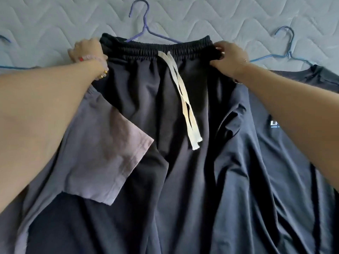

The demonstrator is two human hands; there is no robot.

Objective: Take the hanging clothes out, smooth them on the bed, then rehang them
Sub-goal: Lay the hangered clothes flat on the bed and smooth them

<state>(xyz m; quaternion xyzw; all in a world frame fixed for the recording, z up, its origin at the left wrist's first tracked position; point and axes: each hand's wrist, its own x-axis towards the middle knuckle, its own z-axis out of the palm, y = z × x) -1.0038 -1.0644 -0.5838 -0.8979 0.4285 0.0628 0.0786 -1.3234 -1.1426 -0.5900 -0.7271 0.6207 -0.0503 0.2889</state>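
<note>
Dark navy trousers (146,110) with an elastic waistband and a white drawstring (183,99) lie spread on the bed. A purple hanger (145,24) sticks out above the waistband, its lower part hidden by the cloth. My left hand (86,51) grips the waistband's left end. My right hand (229,55) pinches the right end. A grey T-shirt (102,158) lies at the left, partly under the trousers. At the right a dark navy T-shirt (275,153) with a small white print hangs on a blue hanger (286,43).
The quilted light-grey mattress (55,21) fills the far side. Part of another blue hanger (7,66) shows at the left edge. The clothes overlap one another across the near part of the bed.
</note>
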